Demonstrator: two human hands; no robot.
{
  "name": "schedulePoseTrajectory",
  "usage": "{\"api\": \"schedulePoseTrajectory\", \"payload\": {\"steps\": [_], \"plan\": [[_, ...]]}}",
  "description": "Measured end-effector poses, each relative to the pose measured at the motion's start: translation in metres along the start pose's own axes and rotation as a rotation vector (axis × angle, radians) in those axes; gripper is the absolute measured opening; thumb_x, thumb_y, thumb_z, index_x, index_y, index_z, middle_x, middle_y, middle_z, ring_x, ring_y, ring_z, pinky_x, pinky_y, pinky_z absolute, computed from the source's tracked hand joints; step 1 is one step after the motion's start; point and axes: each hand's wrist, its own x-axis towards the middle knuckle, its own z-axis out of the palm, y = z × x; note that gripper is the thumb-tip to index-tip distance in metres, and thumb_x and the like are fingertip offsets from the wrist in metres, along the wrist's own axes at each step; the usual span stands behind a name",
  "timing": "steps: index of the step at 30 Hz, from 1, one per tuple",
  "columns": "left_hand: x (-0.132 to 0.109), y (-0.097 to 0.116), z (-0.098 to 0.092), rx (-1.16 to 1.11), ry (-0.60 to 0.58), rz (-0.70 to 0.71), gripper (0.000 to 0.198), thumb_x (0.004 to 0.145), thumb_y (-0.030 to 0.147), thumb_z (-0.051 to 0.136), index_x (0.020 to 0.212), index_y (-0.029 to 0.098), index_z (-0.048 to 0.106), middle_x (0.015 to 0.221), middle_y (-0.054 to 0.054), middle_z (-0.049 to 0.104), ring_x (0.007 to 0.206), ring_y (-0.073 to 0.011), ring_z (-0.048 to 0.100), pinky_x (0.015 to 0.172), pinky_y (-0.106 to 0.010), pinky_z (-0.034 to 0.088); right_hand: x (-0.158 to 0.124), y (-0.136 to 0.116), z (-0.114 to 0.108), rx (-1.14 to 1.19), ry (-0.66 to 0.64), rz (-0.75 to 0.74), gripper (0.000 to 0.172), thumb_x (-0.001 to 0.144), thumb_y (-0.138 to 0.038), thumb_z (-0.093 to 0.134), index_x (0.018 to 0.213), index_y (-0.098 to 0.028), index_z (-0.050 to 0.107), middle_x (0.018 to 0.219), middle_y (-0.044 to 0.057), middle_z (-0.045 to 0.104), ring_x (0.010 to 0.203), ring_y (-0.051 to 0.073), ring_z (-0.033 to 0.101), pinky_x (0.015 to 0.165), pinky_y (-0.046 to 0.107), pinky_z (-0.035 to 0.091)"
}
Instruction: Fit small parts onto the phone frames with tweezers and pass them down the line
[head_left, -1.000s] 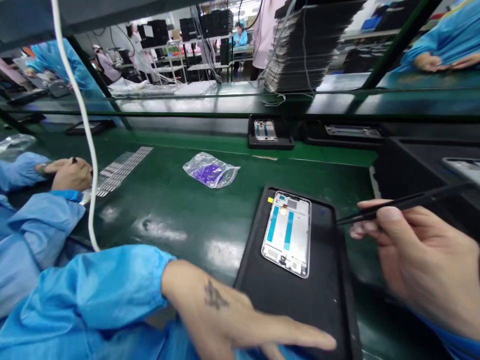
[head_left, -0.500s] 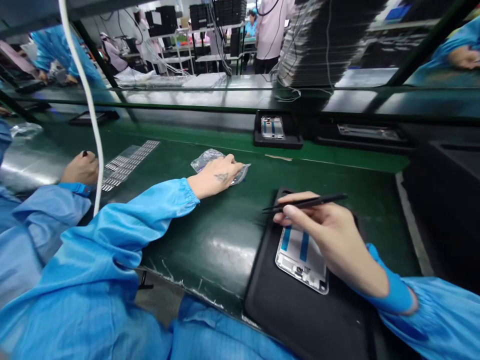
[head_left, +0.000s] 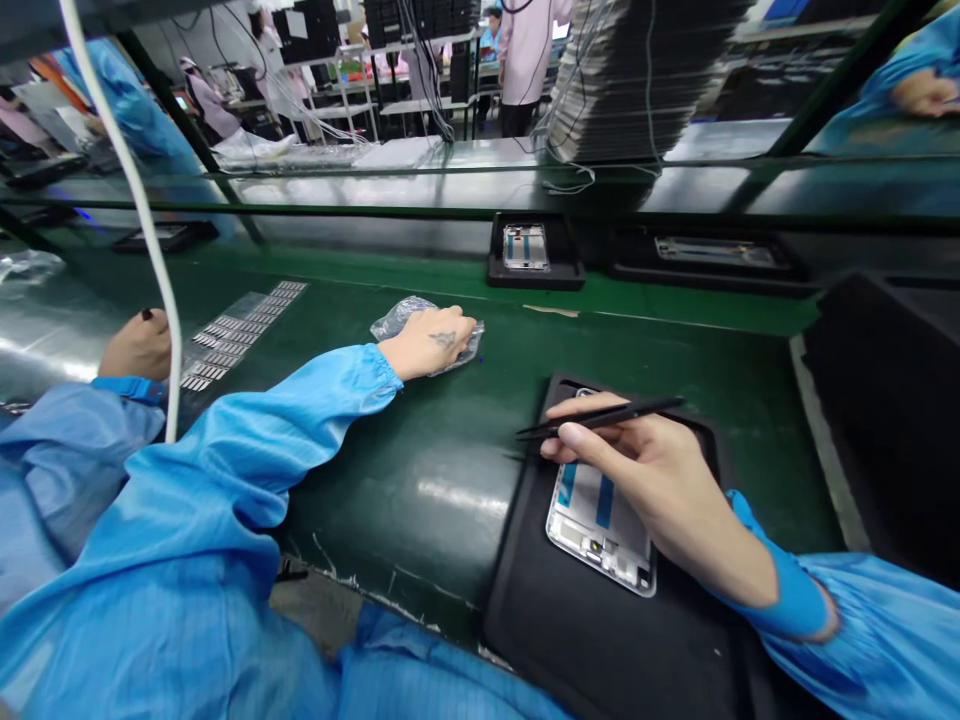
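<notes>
My left hand lies on a clear plastic bag, its fingers curled down over the bag; the fingertips are hidden. Between the thumb and fingers of my right hand is a pair of black tweezers, tips pointing left over the tray's edge. Below that hand, a silver phone frame with blue strips sits in a black tray. My hand covers part of the frame.
At the left, a co-worker's hand is near a sheet of small metallic strips. A white cable hangs in front. Along the back stand black trays with phone frames. A black box stands at the right.
The fingers of my left hand have curled further down over the bag. My right hand keeps the tweezers above the tray. The view has shifted slightly.
</notes>
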Motion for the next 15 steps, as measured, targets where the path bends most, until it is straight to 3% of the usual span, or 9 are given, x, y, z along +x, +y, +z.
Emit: {"api": "schedulePoseTrajectory", "payload": {"steps": [3, 7, 9, 12, 13, 15], "plan": [[-0.002, 0.002, 0.002, 0.016, 0.011, 0.043, 0.019, 0.100, 0.020, 0.046, 0.104, 0.012, 0.062, 0.105, -0.013, 0.062, 0.090, -0.0244, 0.063, 0.076, -0.033, 0.046, -0.003, 0.001, -0.005, -0.051, 0.028, -0.029, 0.030, 0.082, -0.048, 0.075, 0.096, -0.022, 0.072, 0.078, 0.002, 0.074, 0.072, 0.019, 0.073, 0.073, 0.033, 0.060], [-0.016, 0.006, -0.006, 0.038, 0.081, 0.066, 0.019, 0.099, 0.012, 0.041, 0.106, 0.008, 0.057, 0.113, -0.018, 0.058, 0.103, -0.0292, 0.057, 0.083, -0.037, 0.045, -0.009, 0.005, -0.020, -0.238, 0.156, -0.073, 0.027, 0.083, -0.048, 0.073, 0.094, -0.024, 0.076, 0.096, 0.003, 0.076, 0.078, 0.020, 0.071, 0.071, 0.033, 0.056], [-0.023, 0.010, -0.013, -0.027, 0.161, 0.090, 0.017, 0.096, 0.007, 0.040, 0.102, 0.009, 0.056, 0.109, -0.017, 0.058, 0.099, -0.0277, 0.055, 0.084, -0.038, 0.045, -0.011, 0.008, -0.029, -0.276, 0.205, -0.057, 0.026, 0.084, -0.048, 0.072, 0.094, -0.025, 0.077, 0.100, 0.003, 0.076, 0.083, 0.021, 0.070, 0.073, 0.033, 0.055], [-0.032, 0.030, -0.022, -0.453, 0.260, 0.188, 0.012, 0.096, 0.009, 0.044, 0.094, 0.015, 0.054, 0.092, -0.007, 0.060, 0.081, -0.0187, 0.054, 0.076, -0.033, 0.045, -0.012, 0.012, -0.039, -0.243, 0.258, -0.057, 0.024, 0.084, -0.047, 0.073, 0.093, -0.026, 0.077, 0.093, 0.002, 0.076, 0.079, 0.020, 0.069, 0.070, 0.033, 0.055], [-0.034, 0.040, -0.023, -0.685, 0.238, 0.220, 0.011, 0.097, 0.012, 0.046, 0.093, 0.016, 0.055, 0.087, -0.004, 0.060, 0.077, -0.0161, 0.054, 0.073, -0.031, 0.045, -0.011, 0.012, -0.041, -0.216, 0.270, -0.065, 0.023, 0.083, -0.047, 0.074, 0.092, -0.026, 0.077, 0.089, 0.002, 0.075, 0.075, 0.019, 0.068, 0.067, 0.032, 0.055], [-0.036, 0.062, -0.023, -1.168, 0.078, 0.226, 0.009, 0.098, 0.021, 0.051, 0.095, 0.016, 0.059, 0.083, -0.001, 0.060, 0.073, -0.0124, 0.056, 0.069, -0.026, 0.046, -0.011, 0.010, -0.042, -0.144, 0.288, -0.084, 0.021, 0.081, -0.044, 0.076, 0.092, -0.026, 0.077, 0.078, 0.000, 0.073, 0.066, 0.017, 0.065, 0.062, 0.031, 0.055]]}}
